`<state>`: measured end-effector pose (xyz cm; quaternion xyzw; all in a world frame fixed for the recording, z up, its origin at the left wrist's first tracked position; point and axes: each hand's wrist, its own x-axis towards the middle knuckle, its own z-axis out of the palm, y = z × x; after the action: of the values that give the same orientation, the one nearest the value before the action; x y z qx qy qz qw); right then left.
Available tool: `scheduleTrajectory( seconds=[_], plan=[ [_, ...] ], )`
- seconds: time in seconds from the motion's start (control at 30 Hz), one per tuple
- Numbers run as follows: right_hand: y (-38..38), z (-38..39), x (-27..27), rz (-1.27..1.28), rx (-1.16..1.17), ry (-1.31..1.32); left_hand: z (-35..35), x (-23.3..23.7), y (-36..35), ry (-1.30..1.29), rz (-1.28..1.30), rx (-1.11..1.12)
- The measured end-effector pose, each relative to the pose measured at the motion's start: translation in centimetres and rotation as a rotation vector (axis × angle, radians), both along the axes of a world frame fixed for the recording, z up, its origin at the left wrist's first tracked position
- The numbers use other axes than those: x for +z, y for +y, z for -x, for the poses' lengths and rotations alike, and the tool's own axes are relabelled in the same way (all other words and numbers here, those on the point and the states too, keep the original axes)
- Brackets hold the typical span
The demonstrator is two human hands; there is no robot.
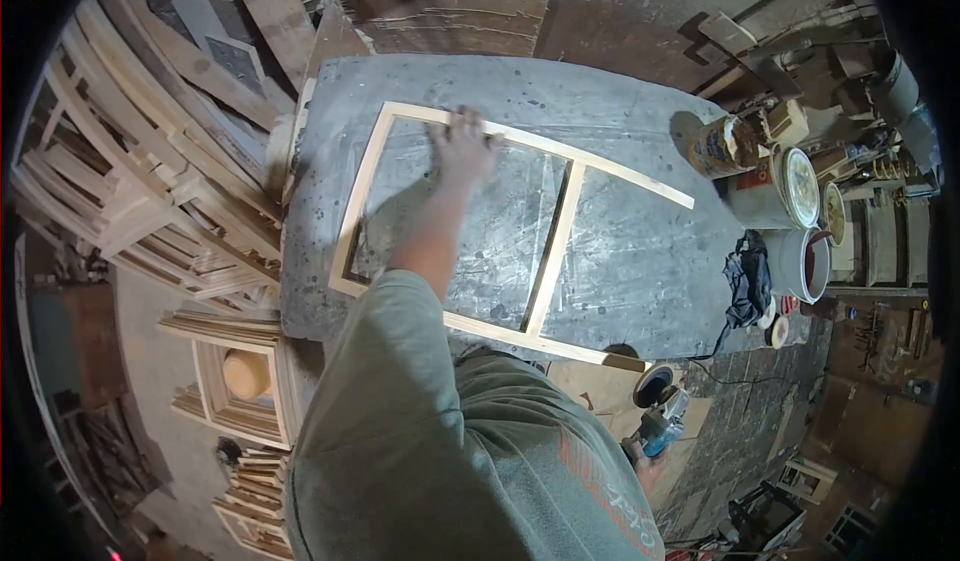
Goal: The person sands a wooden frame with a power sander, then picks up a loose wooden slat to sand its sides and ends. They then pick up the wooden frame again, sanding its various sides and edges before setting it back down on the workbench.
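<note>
A pale wooden frame (560, 236) lies on the grey table, its two long rails joined by an end piece and a crossbar, with the right end unclosed. My left hand (465, 149) reaches across it and holds the far rail, fingers over the wood. Down beside my body at the right, my right hand (648, 464) grips a blue angle grinder (662, 429) with a round disc at its head. That disc sits just below the right end of the near rail. Part of the near rail is hidden behind my left arm.
The grey tabletop (640, 291) has a black cloth (747, 279) at its right edge. Buckets (800, 189) and a tin (722, 148) crowd the right side. Stacked wooden pieces (150, 161) fill the left, with small frames (240, 376) below. A cord (745, 379) trails along the floor.
</note>
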<state>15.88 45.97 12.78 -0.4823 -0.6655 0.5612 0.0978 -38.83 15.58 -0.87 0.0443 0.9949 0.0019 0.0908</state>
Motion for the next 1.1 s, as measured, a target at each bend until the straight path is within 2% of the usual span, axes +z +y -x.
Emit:
scheduleTrajectory(
  seconds=[0.1, 0.2, 0.23, 0.3, 0.4, 0.43, 0.53, 0.57, 0.63, 0.73, 0.8, 0.87, 0.93, 1.03, 1.07, 1.1],
  plan=[
    [-0.2, 0.3, 0.3, -0.015, -0.034, -0.035, 1.0, -1.6, -7.5, 0.056, -0.116, 0.324],
    [0.8, -0.1, -0.4, -0.022, 0.028, -0.034, -2.4, -0.2, -9.9, 0.080, 0.097, 0.230],
    [0.8, 0.3, -0.2, -0.025, 0.035, -0.051, -5.0, 0.4, -9.9, 0.407, 0.197, -0.015],
    [0.8, 1.1, 0.6, -0.031, 0.051, -0.089, -10.6, 9.2, -6.1, -0.027, 0.098, -0.147],
    [3.6, -0.6, -2.6, 0.026, 0.039, 0.087, -21.7, 3.6, -3.8, -0.014, -0.251, -0.514],
    [4.5, -0.8, -2.9, -0.038, 0.047, 0.041, -25.2, 0.4, -3.4, 0.134, -0.343, -0.640],
    [6.7, -0.2, -1.9, -0.102, 0.125, 0.094, -31.1, 1.1, -4.4, 0.079, -0.495, -0.675],
    [7.1, 0.0, -1.4, -0.039, 0.050, 0.106, -31.8, 0.8, -4.5, 0.095, -0.492, -0.640],
    [7.9, 0.8, 0.2, -0.070, 0.033, 0.128, -32.7, 0.4, -4.6, 0.126, -0.488, -0.578],
    [9.5, 0.3, 1.1, -0.092, -0.011, 0.160, -32.0, 2.7, -5.1, 0.151, -0.217, -0.447],
    [10.0, -0.1, 1.9, -0.067, -0.070, 0.196, -29.9, 5.9, -7.7, 0.091, -0.260, 0.047],
    [10.3, -0.9, 2.3, -0.059, -0.108, 0.210, -27.8, -0.6, -12.3, 0.253, -0.037, 0.739],
    [10.9, -1.8, 2.5, -0.071, -0.110, 0.195, -27.6, -4.7, -17.4, 0.286, 0.051, 0.972],
    [11.3, -3.5, 1.9, -0.013, -0.114, 0.235, -27.6, 1.7, -16.8, -0.013, 0.042, 0.970],
    [11.2, -3.9, 1.6, -0.016, -0.123, 0.244, -27.2, -0.2, -18.3, -0.084, -0.110, 1.002],
    [11.0, -4.4, 1.4, 0.004, -0.143, 0.238, -26.9, -4.2, -21.0, -0.158, -0.259, 1.026]
  ],
)
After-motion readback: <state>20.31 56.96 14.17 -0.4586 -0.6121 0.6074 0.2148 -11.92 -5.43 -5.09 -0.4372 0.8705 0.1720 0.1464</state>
